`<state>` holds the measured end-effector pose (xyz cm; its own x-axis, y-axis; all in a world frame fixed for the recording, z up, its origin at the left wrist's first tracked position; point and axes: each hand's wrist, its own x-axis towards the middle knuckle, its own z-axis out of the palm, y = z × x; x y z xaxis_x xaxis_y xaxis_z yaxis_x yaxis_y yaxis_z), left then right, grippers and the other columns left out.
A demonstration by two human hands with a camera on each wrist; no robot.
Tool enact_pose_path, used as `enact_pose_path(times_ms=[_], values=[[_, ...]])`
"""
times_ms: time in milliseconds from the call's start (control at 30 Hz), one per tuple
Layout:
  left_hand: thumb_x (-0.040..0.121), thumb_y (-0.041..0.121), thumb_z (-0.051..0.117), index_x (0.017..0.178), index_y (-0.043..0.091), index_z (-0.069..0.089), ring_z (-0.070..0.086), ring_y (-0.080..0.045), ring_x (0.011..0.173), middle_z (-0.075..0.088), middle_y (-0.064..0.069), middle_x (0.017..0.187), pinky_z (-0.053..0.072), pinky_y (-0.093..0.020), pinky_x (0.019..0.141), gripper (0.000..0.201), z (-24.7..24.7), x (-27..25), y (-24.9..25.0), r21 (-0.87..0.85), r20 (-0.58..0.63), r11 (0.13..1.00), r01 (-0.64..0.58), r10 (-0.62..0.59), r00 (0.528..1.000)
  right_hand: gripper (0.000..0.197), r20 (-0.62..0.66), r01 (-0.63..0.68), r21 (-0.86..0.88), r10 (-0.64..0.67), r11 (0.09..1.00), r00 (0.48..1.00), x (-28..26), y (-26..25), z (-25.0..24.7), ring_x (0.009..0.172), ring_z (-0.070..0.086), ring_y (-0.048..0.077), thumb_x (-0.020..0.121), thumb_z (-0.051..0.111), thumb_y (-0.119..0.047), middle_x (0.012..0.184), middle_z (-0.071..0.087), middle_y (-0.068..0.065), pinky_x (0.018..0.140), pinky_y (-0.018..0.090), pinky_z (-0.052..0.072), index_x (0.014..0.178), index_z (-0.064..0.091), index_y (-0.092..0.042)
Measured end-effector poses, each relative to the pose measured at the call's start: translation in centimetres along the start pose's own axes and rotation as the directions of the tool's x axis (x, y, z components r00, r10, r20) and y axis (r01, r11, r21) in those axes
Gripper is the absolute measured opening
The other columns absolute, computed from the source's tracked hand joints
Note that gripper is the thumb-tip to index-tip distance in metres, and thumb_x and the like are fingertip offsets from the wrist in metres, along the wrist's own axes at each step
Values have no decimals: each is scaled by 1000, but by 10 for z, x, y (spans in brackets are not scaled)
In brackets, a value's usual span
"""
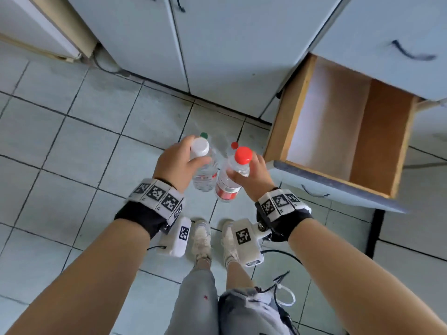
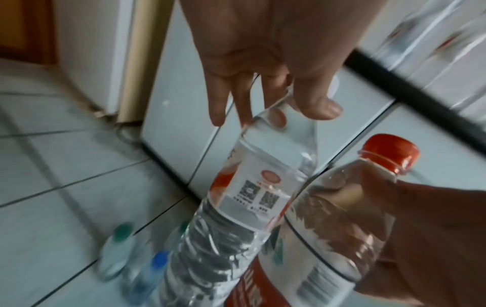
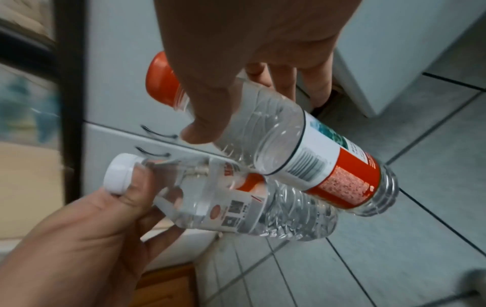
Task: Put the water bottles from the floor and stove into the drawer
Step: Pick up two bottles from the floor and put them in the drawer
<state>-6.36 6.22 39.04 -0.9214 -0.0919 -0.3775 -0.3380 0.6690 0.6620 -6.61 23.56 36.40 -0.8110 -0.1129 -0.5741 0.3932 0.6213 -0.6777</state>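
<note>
My left hand (image 1: 193, 153) grips a clear water bottle with a white cap (image 1: 205, 172) by its neck, above the tiled floor. My right hand (image 1: 244, 166) grips a second bottle with a red cap and red label (image 1: 229, 187) by its shoulder. The two bottles hang side by side, their lower ends close together. To the right the drawer (image 1: 326, 122) stands pulled open, wooden-sided and with nothing in it. Below my hands more bottles stand on the floor, one with a green cap (image 1: 204, 135) and one with a red cap (image 1: 234, 145). The left wrist view also shows a blue-capped bottle (image 2: 157, 259).
Pale cabinet doors (image 1: 217, 56) rise behind the floor bottles. A closed drawer front (image 1: 387, 39) sits above the open one. My feet in white shoes (image 1: 202, 238) stand just behind the hands. A white appliance (image 1: 36, 27) fills the far left corner.
</note>
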Motion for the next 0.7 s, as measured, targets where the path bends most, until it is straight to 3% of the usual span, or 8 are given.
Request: enact_pose_path(times_ms=[67,200,267,333,400,533,700], values=[[78,37,64,122,8,53,58,-33,100,65,-16,112,38,-30,76,54,-25,4,47,-25,-23,996,-86,85,996,56,-60,28,23,-27,999,998,-16,-25,-34,111,48,26,81,66,-30,125,47,17,93,26,34,128,45,-8],[70,44,57,120,7,54,61,-33,101,67,-14,111,44,-35,81,61,-49,18,130,-95,-66,966,-239,234,970,50,-213,68,145,-36,987,976,-38,-57,-99,103,56,31,69,65,-45,105,55,8,93,51,47,109,53,-18],[77,35,64,121,7,53,61,-32,103,67,-13,114,45,-36,85,53,-48,27,166,-90,-73,949,-301,295,953,52,-278,100,169,-50,981,959,-42,-63,-135,103,58,29,72,66,-42,108,60,10,93,43,46,113,53,-15],[81,27,65,122,6,52,59,-31,107,66,-13,116,43,-34,88,47,-39,38,198,-89,-74,932,-351,346,935,44,-301,99,183,-40,978,953,-41,-60,-172,98,55,19,81,66,-27,105,59,3,86,29,41,119,51,-11],[82,27,64,122,6,52,59,-31,108,65,-13,117,45,-37,90,47,-21,50,225,-96,-52,917,-387,383,922,42,-331,96,170,-35,981,943,-34,-49,-204,96,56,17,82,65,-25,102,58,-1,83,27,40,120,51,-13],[83,27,63,124,7,50,58,-31,109,64,-13,118,45,-40,92,48,41,89,265,-88,50,923,-374,379,924,47,-351,49,51,-27,997,936,5,-5,-252,102,59,28,81,64,-34,108,63,8,90,40,46,120,49,-14],[82,29,63,130,14,47,59,-28,107,63,-12,117,46,-39,93,52,132,137,273,-57,216,969,-239,245,945,52,-283,-111,76,128,991,951,62,70,-280,108,58,32,82,62,-37,119,62,12,92,41,47,126,45,-14]])
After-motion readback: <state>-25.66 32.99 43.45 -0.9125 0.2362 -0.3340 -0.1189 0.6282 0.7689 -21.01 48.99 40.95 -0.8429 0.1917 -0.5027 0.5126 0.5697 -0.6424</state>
